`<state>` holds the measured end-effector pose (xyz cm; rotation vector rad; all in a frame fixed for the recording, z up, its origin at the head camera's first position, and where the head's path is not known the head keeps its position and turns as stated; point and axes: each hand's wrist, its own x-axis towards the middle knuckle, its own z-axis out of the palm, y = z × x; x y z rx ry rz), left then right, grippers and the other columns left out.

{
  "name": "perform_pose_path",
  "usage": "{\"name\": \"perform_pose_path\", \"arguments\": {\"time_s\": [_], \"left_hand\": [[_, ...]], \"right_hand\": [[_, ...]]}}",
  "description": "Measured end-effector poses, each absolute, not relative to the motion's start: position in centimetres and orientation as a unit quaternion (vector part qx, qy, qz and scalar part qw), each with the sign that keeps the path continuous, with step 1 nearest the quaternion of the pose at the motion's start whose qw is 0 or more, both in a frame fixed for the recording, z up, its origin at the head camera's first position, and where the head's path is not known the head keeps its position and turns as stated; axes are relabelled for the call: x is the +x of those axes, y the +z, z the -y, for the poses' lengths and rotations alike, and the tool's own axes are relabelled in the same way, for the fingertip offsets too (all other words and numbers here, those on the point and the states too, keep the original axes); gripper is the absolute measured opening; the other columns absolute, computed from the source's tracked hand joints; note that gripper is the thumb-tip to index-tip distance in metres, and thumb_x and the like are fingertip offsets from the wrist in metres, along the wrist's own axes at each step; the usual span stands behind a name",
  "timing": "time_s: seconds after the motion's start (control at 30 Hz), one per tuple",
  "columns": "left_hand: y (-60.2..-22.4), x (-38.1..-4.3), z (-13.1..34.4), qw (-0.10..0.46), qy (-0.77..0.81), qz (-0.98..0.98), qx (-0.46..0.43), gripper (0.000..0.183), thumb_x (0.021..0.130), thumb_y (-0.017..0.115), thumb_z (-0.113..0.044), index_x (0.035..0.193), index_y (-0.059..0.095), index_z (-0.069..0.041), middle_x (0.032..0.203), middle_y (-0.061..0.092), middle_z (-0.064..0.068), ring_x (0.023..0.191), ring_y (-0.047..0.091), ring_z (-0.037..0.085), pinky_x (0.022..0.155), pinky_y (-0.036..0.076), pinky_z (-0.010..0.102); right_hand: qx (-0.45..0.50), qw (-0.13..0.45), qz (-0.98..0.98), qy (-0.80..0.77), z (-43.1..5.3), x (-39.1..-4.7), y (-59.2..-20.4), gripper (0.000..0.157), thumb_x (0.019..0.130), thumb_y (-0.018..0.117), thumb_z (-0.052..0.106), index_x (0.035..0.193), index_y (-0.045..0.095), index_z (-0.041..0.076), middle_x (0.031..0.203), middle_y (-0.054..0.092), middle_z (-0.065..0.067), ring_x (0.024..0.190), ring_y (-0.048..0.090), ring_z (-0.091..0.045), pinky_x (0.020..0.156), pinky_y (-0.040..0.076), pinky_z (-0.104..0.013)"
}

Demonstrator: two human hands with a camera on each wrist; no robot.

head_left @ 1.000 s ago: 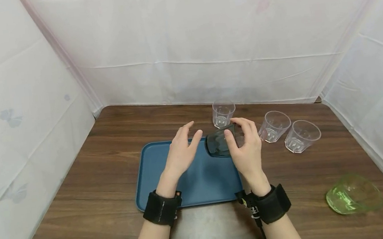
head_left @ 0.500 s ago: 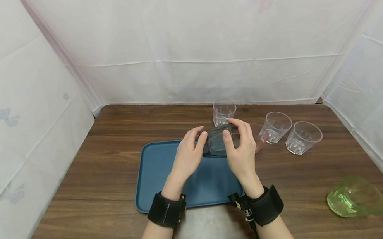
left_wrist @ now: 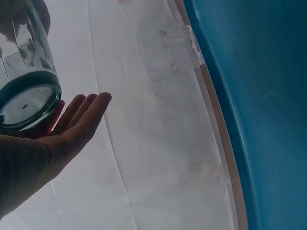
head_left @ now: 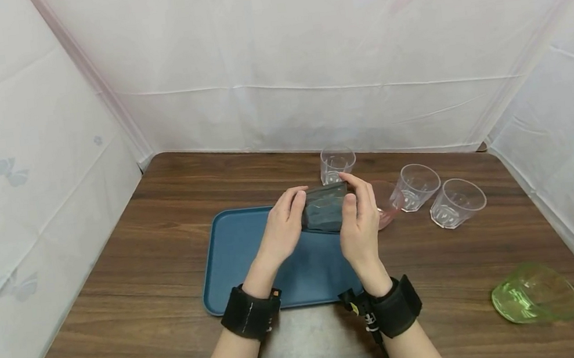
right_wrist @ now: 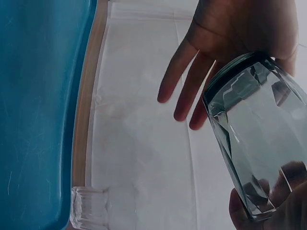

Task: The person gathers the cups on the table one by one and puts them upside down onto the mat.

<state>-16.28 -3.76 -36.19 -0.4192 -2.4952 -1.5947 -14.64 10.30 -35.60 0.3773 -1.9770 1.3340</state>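
Observation:
A grey-tinted drinking glass [head_left: 322,210] lies sideways in the air between both hands, above the blue tray [head_left: 227,261]. The left hand [head_left: 279,229] holds its base end, and the right hand [head_left: 361,235] grips the rim end. In the right wrist view the glass [right_wrist: 264,129] shows flat facets and a thick base, with the left hand's long fingers [right_wrist: 187,91] reaching past that base. The left wrist view has the round base [left_wrist: 29,108] against the left hand. A pink see-through glass [head_left: 387,215] is partly hidden behind the right hand.
One clear glass [head_left: 338,165] stands behind the tray; two more, a clear glass [head_left: 414,189] and another clear glass [head_left: 456,205], stand to the right. A green glass [head_left: 533,296] lies on its side at the front right. White sheets [head_left: 273,46] enclose the wooden table [head_left: 135,288].
The left hand has come in from the left and taken hold of the grey glass's base end. The right hand, still gripping it, has shifted slightly left, uncovering more of the pink glass.

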Motion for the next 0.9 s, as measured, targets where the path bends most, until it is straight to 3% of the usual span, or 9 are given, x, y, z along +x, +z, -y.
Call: {"name": "perform_pose_path", "arguments": {"time_s": [0.1,0.2,0.3,0.33,0.53,0.63,0.77,0.9], "left_hand": [[-36.0,-16.2,3.7,0.055,-0.56,0.816,-0.132,0.056,0.097,0.021,-0.05,0.134,0.044,-0.015,0.121,0.053,0.009,0.087,0.053,0.022,0.075,0.044,0.042],[-35.8,-16.2,3.5,0.035,-0.601,0.791,-0.115,0.057,0.097,0.02,-0.05,0.137,0.039,-0.014,0.129,0.048,0.011,0.105,0.051,0.025,0.086,0.042,0.046],[-35.7,-16.1,3.2,0.023,-0.656,0.748,-0.097,0.056,0.098,0.023,-0.048,0.138,0.038,-0.012,0.141,0.036,0.01,0.128,0.032,0.023,0.101,0.029,0.05],[-35.6,-16.0,3.1,0.02,-0.675,0.732,-0.092,0.055,0.098,0.024,-0.047,0.138,0.038,-0.011,0.141,0.036,0.01,0.128,0.032,0.023,0.102,0.028,0.049],[-35.5,-15.9,2.8,0.008,-0.748,0.66,-0.073,0.053,0.098,0.028,-0.044,0.134,0.042,-0.008,0.131,0.048,0.01,0.113,0.048,0.022,0.092,0.04,0.042],[-35.4,-15.8,2.8,0.013,-0.759,0.647,-0.073,0.052,0.098,0.029,-0.043,0.132,0.043,-0.005,0.129,0.05,0.011,0.111,0.049,0.022,0.091,0.04,0.042],[-35.3,-15.6,2.8,0.043,-0.745,0.662,-0.066,0.05,0.099,0.031,-0.04,0.128,0.047,-0.003,0.128,0.049,0.01,0.112,0.046,0.022,0.093,0.037,0.044],[-35.2,-15.4,2.7,0.083,-0.74,0.665,-0.058,0.048,0.098,0.033,-0.039,0.12,0.053,-0.002,0.119,0.053,0.01,0.1,0.05,0.023,0.084,0.042,0.042]], "right_hand": [[0.148,0.356,0.758,0.526,-10.1,-14.7,-35.6,0.057,0.098,0.024,0.048,0.128,0.05,0.007,0.117,0.05,-0.014,0.104,0.046,-0.022,0.084,0.036,-0.043],[0.144,0.35,0.751,0.54,-9.8,-14.6,-35.5,0.059,0.098,0.023,0.048,0.128,0.05,0.006,0.121,0.05,-0.013,0.111,0.045,-0.022,0.091,0.035,-0.045],[0.139,0.343,0.746,0.554,-9.5,-14.5,-35.6,0.059,0.097,0.023,0.049,0.129,0.049,0.006,0.123,0.049,-0.012,0.116,0.043,-0.021,0.096,0.033,-0.046],[0.137,0.341,0.745,0.557,-9.4,-14.5,-35.7,0.059,0.097,0.024,0.049,0.129,0.049,0.007,0.124,0.049,-0.011,0.117,0.042,-0.02,0.096,0.032,-0.046],[0.131,0.331,0.745,0.565,-8.9,-14.3,-36.0,0.057,0.097,0.026,0.048,0.133,0.046,0.008,0.129,0.047,-0.009,0.12,0.04,-0.018,0.097,0.032,-0.046],[0.133,0.325,0.746,0.566,-8.9,-14.3,-36.1,0.058,0.097,0.025,0.048,0.134,0.044,0.007,0.131,0.047,-0.009,0.122,0.039,-0.018,0.099,0.031,-0.046],[0.135,0.32,0.746,0.569,-8.8,-14.2,-36.1,0.057,0.098,0.025,0.047,0.134,0.043,0.007,0.133,0.046,-0.009,0.124,0.038,-0.017,0.101,0.031,-0.046],[0.139,0.32,0.737,0.579,-8.5,-14.1,-36.2,0.056,0.098,0.024,0.046,0.136,0.043,0.009,0.135,0.045,-0.006,0.125,0.036,-0.016,0.102,0.029,-0.045]]}}
